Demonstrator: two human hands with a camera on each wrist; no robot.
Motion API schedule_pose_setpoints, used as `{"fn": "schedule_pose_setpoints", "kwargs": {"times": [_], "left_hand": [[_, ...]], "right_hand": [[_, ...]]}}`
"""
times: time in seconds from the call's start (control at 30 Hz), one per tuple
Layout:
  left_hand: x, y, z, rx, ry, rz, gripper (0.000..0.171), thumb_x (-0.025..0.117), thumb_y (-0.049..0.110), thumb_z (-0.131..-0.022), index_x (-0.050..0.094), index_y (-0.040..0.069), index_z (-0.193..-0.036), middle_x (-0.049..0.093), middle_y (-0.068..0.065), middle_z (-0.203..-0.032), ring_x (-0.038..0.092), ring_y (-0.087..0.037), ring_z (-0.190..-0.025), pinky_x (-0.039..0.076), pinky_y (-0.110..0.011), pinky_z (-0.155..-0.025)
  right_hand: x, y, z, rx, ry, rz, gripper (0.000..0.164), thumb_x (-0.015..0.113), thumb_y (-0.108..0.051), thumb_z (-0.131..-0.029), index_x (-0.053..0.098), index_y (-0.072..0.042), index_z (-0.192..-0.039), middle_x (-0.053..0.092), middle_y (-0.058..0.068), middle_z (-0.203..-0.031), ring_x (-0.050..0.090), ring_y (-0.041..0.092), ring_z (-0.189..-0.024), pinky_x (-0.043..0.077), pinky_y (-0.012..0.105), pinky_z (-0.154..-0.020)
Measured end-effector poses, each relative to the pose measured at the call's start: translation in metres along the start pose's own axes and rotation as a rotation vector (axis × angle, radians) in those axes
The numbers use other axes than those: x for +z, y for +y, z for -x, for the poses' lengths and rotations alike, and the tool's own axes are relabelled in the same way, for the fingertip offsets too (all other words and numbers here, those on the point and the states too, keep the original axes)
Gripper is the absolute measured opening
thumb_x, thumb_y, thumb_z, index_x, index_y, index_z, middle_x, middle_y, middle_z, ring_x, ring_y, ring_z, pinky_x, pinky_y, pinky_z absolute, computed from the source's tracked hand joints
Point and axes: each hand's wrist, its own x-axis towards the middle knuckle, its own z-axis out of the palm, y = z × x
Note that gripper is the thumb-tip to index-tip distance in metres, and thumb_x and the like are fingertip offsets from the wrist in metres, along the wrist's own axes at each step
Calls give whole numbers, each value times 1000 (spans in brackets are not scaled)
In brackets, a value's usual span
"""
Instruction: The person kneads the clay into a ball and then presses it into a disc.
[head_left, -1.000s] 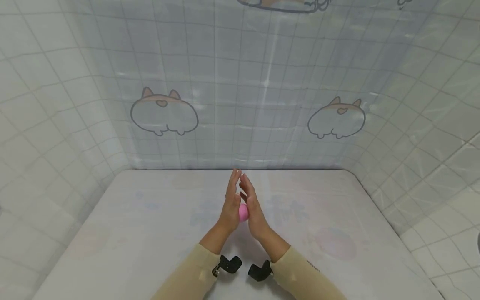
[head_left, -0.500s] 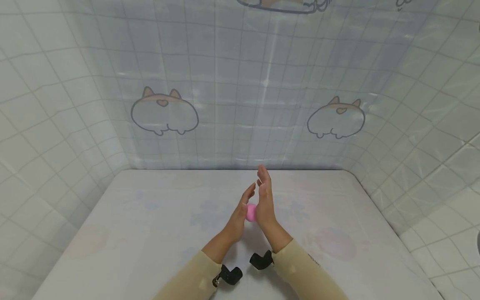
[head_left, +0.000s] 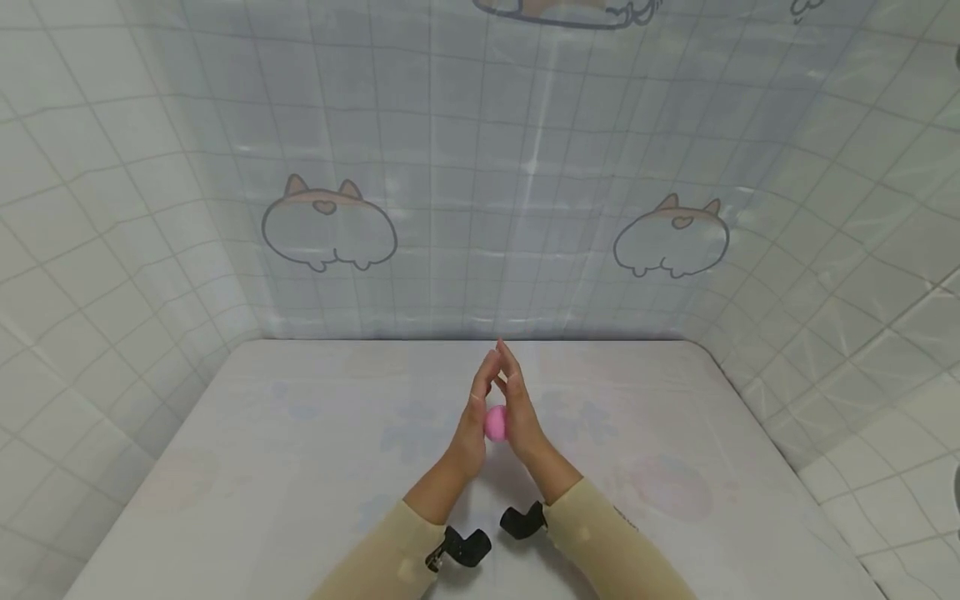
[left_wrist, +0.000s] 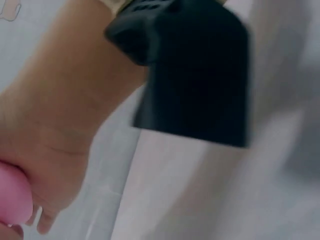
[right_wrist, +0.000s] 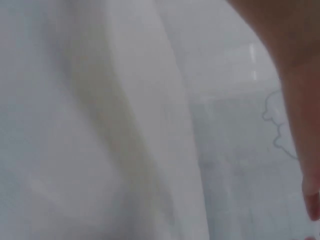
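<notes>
A smooth pink ball [head_left: 496,423], like a lump of modelling clay, sits between the two palms above the table. My left hand [head_left: 468,429] presses it from the left with straight fingers. From the other side, my right hand [head_left: 522,425] lies flat against it, and the fingertips of both hands meet at the top. In the left wrist view the pink ball [left_wrist: 14,195] shows at the lower left edge against the left palm [left_wrist: 50,165]. The right wrist view catches only the edge of the right hand [right_wrist: 305,115]; the ball is hidden there.
Below the hands is a table [head_left: 262,483] with a pale, faintly patterned cover. A tiled-print sheet with cartoon animals [head_left: 330,229] hangs behind it, with white tiled surfaces at both sides. Black camera mounts [head_left: 467,547] stick out inward from both sleeves.
The palms have slid past each other: the right hand went forward and the left back, then they came level again. The ball shifted right, then slightly back left, staying between them.
</notes>
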Motion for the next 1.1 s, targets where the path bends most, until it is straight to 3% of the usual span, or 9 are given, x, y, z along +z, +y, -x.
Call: {"fn": "schedule_pose_setpoints", "kwargs": {"times": [0.1,0.27,0.5,0.7,0.87,1.1], "left_hand": [[0,0,-3,15,56,-50,81,9,60,-105,16,0,-158,10,-21,-165,9,-37,-151,8,-65,-115],[-2,-1,-8,-40,124,-132,80,8,63,-103,16,8,-160,8,-14,-167,7,-32,-152,10,-64,-116],[-6,-10,-11,-67,152,-196,77,9,63,-103,17,12,-160,8,-13,-167,9,-34,-152,9,-70,-113],[-3,-19,-9,-118,92,-128,76,9,61,-104,12,11,-161,9,-10,-167,7,-32,-153,6,-68,-114],[2,-26,-4,-149,10,-111,72,9,58,-106,11,13,-161,8,-9,-167,10,-35,-151,7,-71,-112],[8,-26,1,-140,-70,-67,68,6,51,-108,12,8,-160,6,-15,-166,15,-40,-149,7,-71,-112]], "right_hand": [[2,2,2,-8,-57,-4,74,18,-57,-107,17,-5,-159,20,16,-164,21,34,-148,19,62,-116],[5,-1,7,-25,-139,7,78,15,-63,-104,15,-9,-161,18,13,-165,20,37,-148,21,62,-115],[7,-10,9,-101,-184,41,81,12,-64,-103,9,-7,-161,12,13,-166,16,39,-149,19,64,-115],[1,-22,3,-140,-117,72,83,11,-63,-104,10,-2,-159,14,20,-164,17,39,-149,16,63,-116],[-9,-20,-4,-99,-73,114,79,10,-62,-104,11,-7,-161,14,14,-166,18,36,-150,15,59,-118],[-22,-6,-10,-18,-76,153,81,13,-68,-101,10,-14,-162,13,6,-167,17,36,-150,15,65,-115]]}}
